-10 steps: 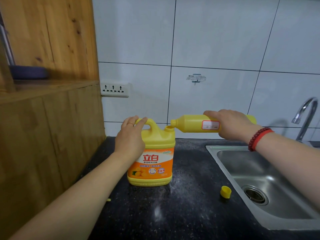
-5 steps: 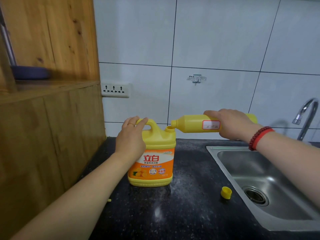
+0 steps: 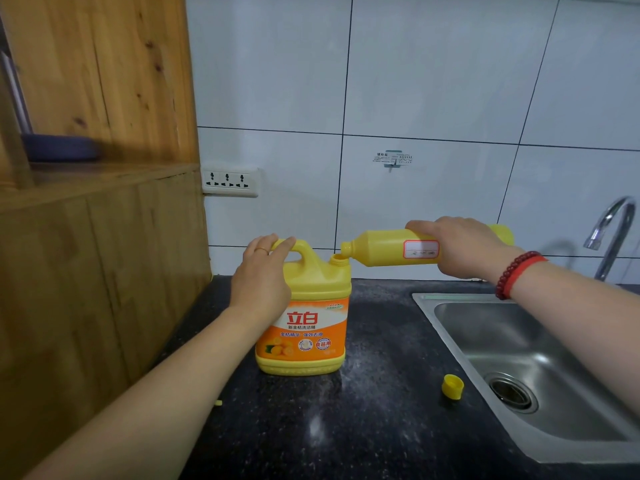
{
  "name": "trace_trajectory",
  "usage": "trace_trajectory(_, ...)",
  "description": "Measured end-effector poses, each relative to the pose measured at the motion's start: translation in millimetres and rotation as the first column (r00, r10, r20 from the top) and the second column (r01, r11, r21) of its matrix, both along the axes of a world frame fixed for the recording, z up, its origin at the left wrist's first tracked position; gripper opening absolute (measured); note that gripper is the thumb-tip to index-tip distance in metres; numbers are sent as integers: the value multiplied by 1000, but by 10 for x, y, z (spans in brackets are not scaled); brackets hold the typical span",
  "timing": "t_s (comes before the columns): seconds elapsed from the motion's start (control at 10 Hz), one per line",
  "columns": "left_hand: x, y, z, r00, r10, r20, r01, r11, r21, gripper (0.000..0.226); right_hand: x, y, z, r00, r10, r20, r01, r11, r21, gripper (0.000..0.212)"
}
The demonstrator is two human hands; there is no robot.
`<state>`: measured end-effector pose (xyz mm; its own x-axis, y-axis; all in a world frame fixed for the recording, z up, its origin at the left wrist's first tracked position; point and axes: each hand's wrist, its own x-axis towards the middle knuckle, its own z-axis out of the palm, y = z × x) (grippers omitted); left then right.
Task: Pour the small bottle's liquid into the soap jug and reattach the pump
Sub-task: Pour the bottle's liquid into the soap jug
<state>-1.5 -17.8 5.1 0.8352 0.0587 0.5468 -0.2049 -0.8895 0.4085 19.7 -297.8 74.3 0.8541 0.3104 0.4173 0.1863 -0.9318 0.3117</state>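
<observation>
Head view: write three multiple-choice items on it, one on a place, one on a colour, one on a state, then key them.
1. Where does the loose cap lie?
A. in the sink
B. on the counter beside the sink
C. on the jug

2. What colour is the small bottle?
A. yellow
B. blue
C. white

3. How is the small bottle held?
A. upright on the counter
B. lying in the sink
C. on its side, mouth at the jug's opening

Key:
1 B: the cap sits on the dark counter, just left of the sink.
2 A: its body is yellow.
3 C: the right hand holds it near level over the jug, which the left hand steadies.
</observation>
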Motion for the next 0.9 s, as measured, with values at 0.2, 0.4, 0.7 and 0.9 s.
trace_trajectory(0.2, 0, -6, 7, 1000, 4, -7, -4, 1000, -6, 78, -5, 10, 13, 1000, -6, -7, 6, 1000, -3, 67)
trace_trajectory(0.4, 1, 0, 5, 1000, -3, -13, 3, 1000, -8, 79, -21, 17, 21, 1000, -6, -7, 6, 1000, -1, 67)
trace_trajectory(0.7, -6, -6, 14, 1000, -11, -15, 11, 1000, -22, 79, -27, 27, 46, 1000, -7, -7, 7, 1000, -19, 67)
trace_trajectory(0.9, -15, -2, 13, 1000, -12, -14, 12, 1000, -16, 78, -20, 30, 55, 1000, -7, -6, 7, 1000, -19, 67)
